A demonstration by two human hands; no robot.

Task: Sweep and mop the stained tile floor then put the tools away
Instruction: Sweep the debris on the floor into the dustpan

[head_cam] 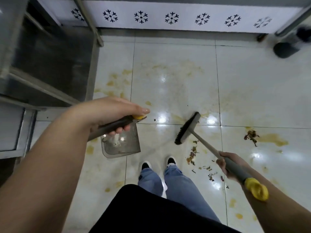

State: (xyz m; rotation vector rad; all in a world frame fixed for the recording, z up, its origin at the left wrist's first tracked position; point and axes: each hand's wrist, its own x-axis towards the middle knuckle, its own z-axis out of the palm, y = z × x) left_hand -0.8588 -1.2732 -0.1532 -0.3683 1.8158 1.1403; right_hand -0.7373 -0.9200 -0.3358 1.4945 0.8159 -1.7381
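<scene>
- Left hand (116, 115) wrapped round the dustpan handle (117, 124), fingers curled under it; dustpan (124, 145) sits below the hand, just ahead of the shoes (158, 163).
- Right hand (227, 163) gripping the grey broom handle (235, 172) near its yellow end cap (256, 189).
- Broom head (187, 128) on the tile floor (252, 81), right of the dustpan, apart from it.
- Debris (193, 155) scattered beside the broom shaft; another clump (251, 136) further right.
- Yellow stains (117, 81) across the tiles.

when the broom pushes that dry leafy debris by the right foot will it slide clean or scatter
The leafy debris looks light and loose, so it will probably scatter rather than slide as one. Bits lying on the yellow stains may stick. The broom bristles look stiff enough to drag most.
</scene>
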